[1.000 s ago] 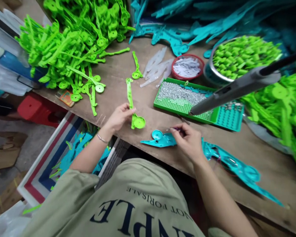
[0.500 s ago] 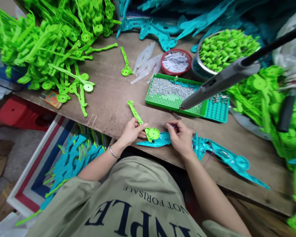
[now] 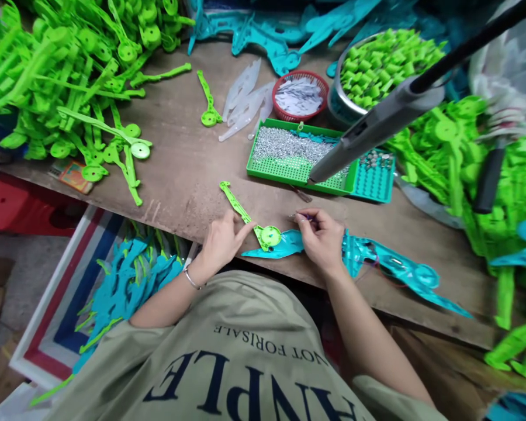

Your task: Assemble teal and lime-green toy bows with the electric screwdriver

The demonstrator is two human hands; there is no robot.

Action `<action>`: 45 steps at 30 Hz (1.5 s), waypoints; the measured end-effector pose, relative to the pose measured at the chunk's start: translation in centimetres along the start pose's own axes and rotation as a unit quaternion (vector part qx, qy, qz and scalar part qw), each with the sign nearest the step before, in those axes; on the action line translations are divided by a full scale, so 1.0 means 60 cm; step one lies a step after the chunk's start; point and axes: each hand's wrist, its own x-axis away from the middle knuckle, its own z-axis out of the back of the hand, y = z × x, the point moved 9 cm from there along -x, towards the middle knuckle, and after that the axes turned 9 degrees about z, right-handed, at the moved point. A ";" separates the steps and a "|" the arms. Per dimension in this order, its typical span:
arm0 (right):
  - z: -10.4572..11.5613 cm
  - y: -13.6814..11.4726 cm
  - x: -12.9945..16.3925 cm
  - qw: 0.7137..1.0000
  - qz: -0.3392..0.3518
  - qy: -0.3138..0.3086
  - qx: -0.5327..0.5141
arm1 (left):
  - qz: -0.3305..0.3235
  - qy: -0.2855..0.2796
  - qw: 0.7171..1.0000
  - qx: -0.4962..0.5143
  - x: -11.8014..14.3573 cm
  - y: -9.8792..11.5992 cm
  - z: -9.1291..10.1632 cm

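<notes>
A lime-green plastic arm with a round cup end [image 3: 270, 236] lies over the pointed left end of a long turquoise plastic part [image 3: 284, 244] at the bench's front edge. Just left of it is my left hand [image 3: 222, 238], thumb and fingers apart, the thumb tip at the green arm's edge. Above the turquoise part, my right hand [image 3: 322, 238] pinches a small dark object with a shiny tip, too small to name. That hand covers the middle of the turquoise part. Thin wires show on the turquoise part's right side.
A green tray of small metal pieces [image 3: 256, 166] lies ahead, below a red basket of white strips [image 3: 277, 108]. A grey rod-like tool [image 3: 368, 131] hangs over the tray. Green parts [image 3: 48, 88] are heaped left; more [image 3: 451, 134] lie right. Turquoise parts [image 3: 118, 286] fill a lower box.
My left hand has loosened from the green arm and moved slightly left, its fingers spreading. The right hand keeps its pinch. The whole view has shifted a little.
</notes>
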 end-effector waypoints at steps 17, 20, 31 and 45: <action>-0.049 -0.069 -0.026 0.960 -0.012 -0.256 -0.112 | -0.279 -0.021 0.957 -0.080 0.058 0.086 -0.015; -0.082 -0.092 -0.025 0.942 -0.005 -0.314 -0.118 | -0.228 0.010 0.971 -0.069 0.050 0.089 -0.003; -0.117 -0.094 -0.013 0.917 0.019 -0.385 -0.101 | -0.155 0.099 0.981 -0.061 0.037 0.048 0.011; -0.125 -0.072 -0.026 0.937 -0.064 -0.298 -0.173 | -0.147 0.067 0.986 -0.038 0.036 0.041 0.002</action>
